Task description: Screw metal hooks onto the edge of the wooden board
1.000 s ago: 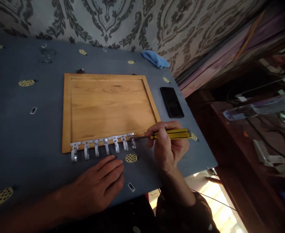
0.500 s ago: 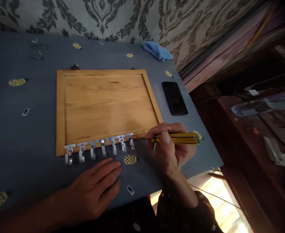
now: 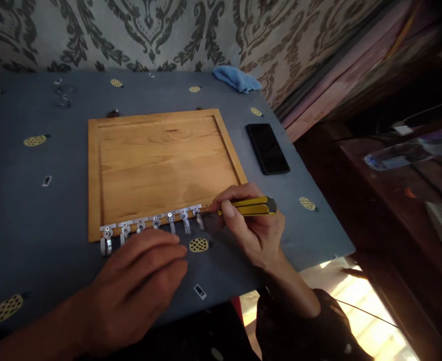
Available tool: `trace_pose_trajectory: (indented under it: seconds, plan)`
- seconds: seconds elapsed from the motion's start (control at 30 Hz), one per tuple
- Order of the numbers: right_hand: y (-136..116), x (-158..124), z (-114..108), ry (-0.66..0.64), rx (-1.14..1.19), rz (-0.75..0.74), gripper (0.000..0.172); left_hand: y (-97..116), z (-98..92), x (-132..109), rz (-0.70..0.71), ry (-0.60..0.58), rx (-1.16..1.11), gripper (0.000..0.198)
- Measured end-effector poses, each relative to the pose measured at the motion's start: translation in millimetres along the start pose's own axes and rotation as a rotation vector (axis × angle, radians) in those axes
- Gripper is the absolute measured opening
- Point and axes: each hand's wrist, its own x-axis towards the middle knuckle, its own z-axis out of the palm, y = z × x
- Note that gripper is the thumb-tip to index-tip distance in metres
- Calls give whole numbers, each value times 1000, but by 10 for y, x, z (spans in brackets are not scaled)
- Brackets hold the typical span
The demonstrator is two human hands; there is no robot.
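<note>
A framed wooden panel [image 3: 168, 160] lies flat on the blue patterned cloth. Along its near edge runs a metal hook rail [image 3: 170, 215] with several curled hooks. My right hand [image 3: 253, 223] grips a yellow and black screwdriver [image 3: 253, 206] held nearly level, its tip near the rail's right end and hidden by the fingers. Palm down, my left hand [image 3: 141, 286] hovers in front of the rail and covers some hooks; its fingers are extended and hold nothing.
A black phone [image 3: 268, 149] lies right of the panel, and a blue cloth [image 3: 237, 79] sits at the back by the patterned wall. Beyond the table's right edge, a clear plastic bottle [image 3: 412, 148] rests on a dark red surface.
My left hand has risen and moved over the middle hooks. My right hand with the screwdriver has shifted left, closer to the rail's end. The camera view has shifted slightly.
</note>
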Motion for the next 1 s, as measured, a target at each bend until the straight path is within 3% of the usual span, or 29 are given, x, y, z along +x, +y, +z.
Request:
trace_pose_trajectory:
  seconds: [0.1,0.13,0.17,0.3,0.4,0.6,0.73,0.83,0.87,0.93,1.0]
  plan:
    - [12,92,-26,-105,-10,-63,17,33,-150,338,-127,74,-118,25]
    - [24,121,-26,-144,2,-93,18,46,-174,453,-191,169,-177,24]
    - [38,145,-23,-179,15,-117,19,57,-183,559,-258,194,-173,25]
    - [83,210,-20,-247,43,-193,26,60,-117,830,-227,211,-123,24]
    - [110,240,-47,-305,148,-133,26,30,-38,876,-196,164,-137,7]
    - [164,287,-46,-419,349,-36,21,41,77,884,-203,231,-155,18]
    - [190,335,-48,-485,385,-58,18,86,81,964,-208,236,-92,4]
    - [264,393,-125,-607,435,-19,4,106,62,980,-237,218,-88,7]
    - [307,410,-153,-634,456,1,8,107,54,972,-250,207,-108,7]
    - [418,433,-188,-610,474,31,14,99,28,947,-259,162,-150,11]
    - [543,433,-179,-473,407,13,18,75,-16,927,-236,87,-170,17]
